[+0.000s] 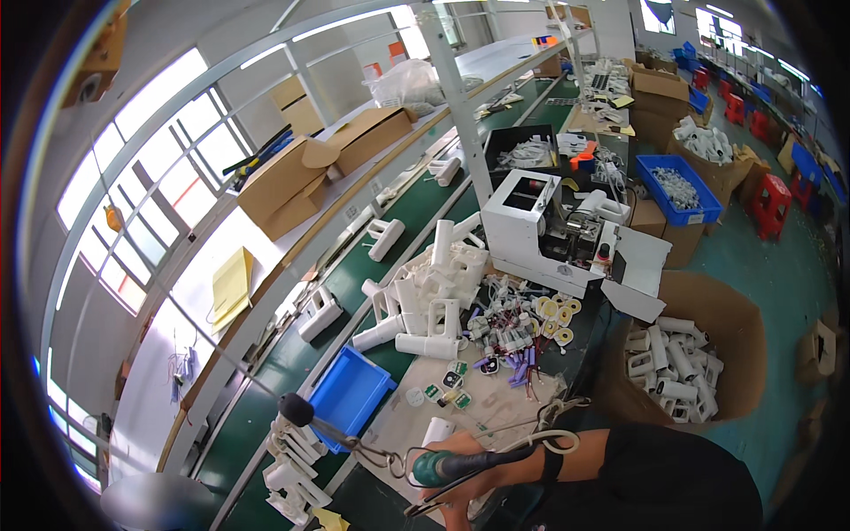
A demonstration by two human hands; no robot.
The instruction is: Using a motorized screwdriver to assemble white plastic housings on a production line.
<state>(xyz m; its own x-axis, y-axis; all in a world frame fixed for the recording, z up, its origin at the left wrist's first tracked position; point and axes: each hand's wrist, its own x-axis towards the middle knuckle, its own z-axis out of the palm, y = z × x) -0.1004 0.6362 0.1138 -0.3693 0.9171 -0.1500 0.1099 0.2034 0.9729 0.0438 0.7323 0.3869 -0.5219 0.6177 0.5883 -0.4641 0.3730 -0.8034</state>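
At the lower middle, my right hand [474, 479] is wrapped round an electric screwdriver with a teal body [430, 469] and a black cable end. It hangs from a metal hook and cord. Right beside the hand, a white plastic housing [437, 431] shows in part on the beige work mat [398, 435]. A strip of skin under the screwdriver may be my left hand [456, 515]; its fingers are hidden. Small round green and black circuit parts [452, 380] lie on the mat ahead. Beyond them are piled white handled housings [434, 296] and motors with purple parts and wires [513, 332].
An empty blue tray [351, 398] stands left of the mat, and more white housings [292, 473] lie below it. A white machine [540, 234] with a raised flap stands ahead. Cardboard box [735, 332] of housings is at right. White housings rest on the green conveyor [359, 288].
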